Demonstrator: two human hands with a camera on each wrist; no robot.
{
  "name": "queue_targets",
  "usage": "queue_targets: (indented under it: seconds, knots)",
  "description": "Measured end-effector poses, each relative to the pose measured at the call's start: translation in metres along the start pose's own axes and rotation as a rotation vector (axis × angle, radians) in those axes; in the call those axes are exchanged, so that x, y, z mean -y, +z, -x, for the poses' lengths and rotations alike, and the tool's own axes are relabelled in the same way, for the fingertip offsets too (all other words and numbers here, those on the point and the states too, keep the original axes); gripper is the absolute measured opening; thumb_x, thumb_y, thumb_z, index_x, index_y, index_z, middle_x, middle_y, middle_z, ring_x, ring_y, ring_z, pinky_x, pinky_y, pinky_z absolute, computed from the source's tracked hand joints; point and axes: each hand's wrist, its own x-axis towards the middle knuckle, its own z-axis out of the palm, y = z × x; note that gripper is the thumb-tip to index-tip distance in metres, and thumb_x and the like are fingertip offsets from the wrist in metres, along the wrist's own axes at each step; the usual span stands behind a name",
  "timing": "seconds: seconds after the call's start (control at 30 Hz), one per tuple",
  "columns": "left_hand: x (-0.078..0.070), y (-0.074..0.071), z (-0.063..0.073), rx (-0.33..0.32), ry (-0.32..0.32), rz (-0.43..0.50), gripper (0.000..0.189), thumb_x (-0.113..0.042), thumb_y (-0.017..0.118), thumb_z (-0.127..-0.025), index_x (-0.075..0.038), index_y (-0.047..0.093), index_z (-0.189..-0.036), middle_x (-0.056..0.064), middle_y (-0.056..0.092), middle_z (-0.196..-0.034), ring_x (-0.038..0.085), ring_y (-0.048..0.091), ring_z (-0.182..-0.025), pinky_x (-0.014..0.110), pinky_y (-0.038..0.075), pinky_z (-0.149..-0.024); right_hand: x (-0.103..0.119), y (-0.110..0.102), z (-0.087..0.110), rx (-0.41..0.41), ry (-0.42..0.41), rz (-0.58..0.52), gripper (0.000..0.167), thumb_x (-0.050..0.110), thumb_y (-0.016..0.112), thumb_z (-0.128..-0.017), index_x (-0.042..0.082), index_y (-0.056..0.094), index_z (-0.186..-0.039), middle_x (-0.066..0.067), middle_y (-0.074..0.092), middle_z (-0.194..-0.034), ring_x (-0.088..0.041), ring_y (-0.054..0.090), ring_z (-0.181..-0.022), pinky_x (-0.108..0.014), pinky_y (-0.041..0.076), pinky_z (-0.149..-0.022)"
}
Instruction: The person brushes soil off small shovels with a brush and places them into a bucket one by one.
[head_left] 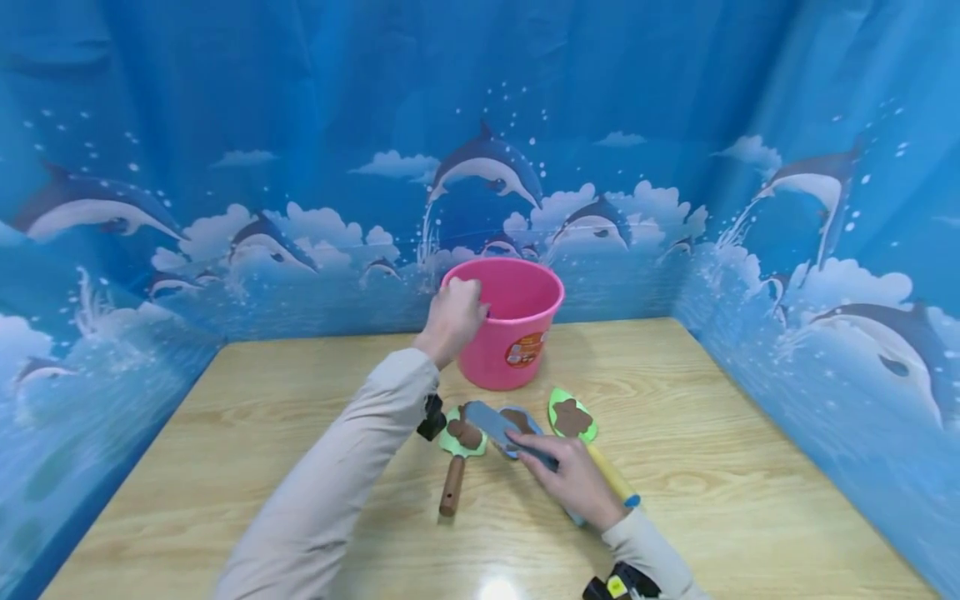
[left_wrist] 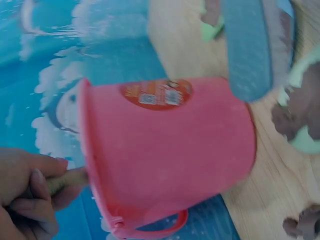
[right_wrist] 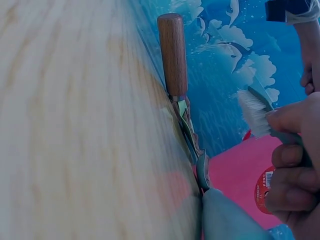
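A pink bucket (head_left: 517,333) stands at the back of the wooden table (head_left: 712,417). My left hand (head_left: 456,313) is at the bucket's near rim. In the left wrist view its fingers (left_wrist: 27,192) pinch a tan rod-like thing (left_wrist: 67,180) whose far end is hidden behind the bucket (left_wrist: 170,150). My right hand (head_left: 573,475) grips a grey-blue brush (head_left: 491,421) with white bristles (right_wrist: 252,112), held over a blue trowel (head_left: 522,419) smeared with brown dirt. A green trowel with a brown wooden handle (head_left: 452,487) lies to its left, and a green trowel with a yellow handle (head_left: 573,417) to its right.
Blue dolphin-print curtains (head_left: 150,208) close off the table at the back and on both sides. The bucket carries an orange label (head_left: 525,348). A black wrist device (head_left: 432,417) sits on my left sleeve.
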Motion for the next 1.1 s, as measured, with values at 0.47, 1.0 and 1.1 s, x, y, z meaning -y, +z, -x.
queue_targets:
  seconds: [0.47,1.0,1.1]
  knots:
    - [-0.006,0.027,-0.007,0.003,0.030,-0.241,0.027,-0.026,0.046,-0.102,-0.003,0.057,-0.107,0.016,0.067,-0.091,0.031,0.069,-0.081,0.040,0.059,-0.063,-0.002,0.001,0.002,-0.020,-0.029,0.039,0.031,0.009,0.071,-0.085,0.009,0.070,-0.116,-0.005,0.070,-0.110,-0.022,0.068,-0.098,-0.038,0.057,-0.084]
    - [0.001,0.032,0.007,-0.033,-0.048,-0.091,0.032,-0.033,0.043,-0.102,-0.005,0.046,-0.117,0.009,0.061,-0.080,0.026,0.065,-0.068,0.039,0.056,-0.060,0.000,-0.002,0.004,-0.009,-0.034,0.035,0.032,0.008,0.071,-0.085,0.008,0.069,-0.117,-0.005,0.070,-0.110,-0.021,0.069,-0.097,-0.037,0.057,-0.083]
    - [0.005,0.036,0.024,-0.124,-0.042,0.110,0.037,-0.038,0.043,-0.101,-0.005,0.044,-0.117,0.007,0.061,-0.074,0.022,0.063,-0.062,0.036,0.054,-0.056,-0.001,-0.002,0.003,-0.018,-0.020,0.028,0.033,0.006,0.071,-0.085,0.009,0.069,-0.117,-0.004,0.070,-0.112,-0.020,0.068,-0.098,-0.038,0.057,-0.084]
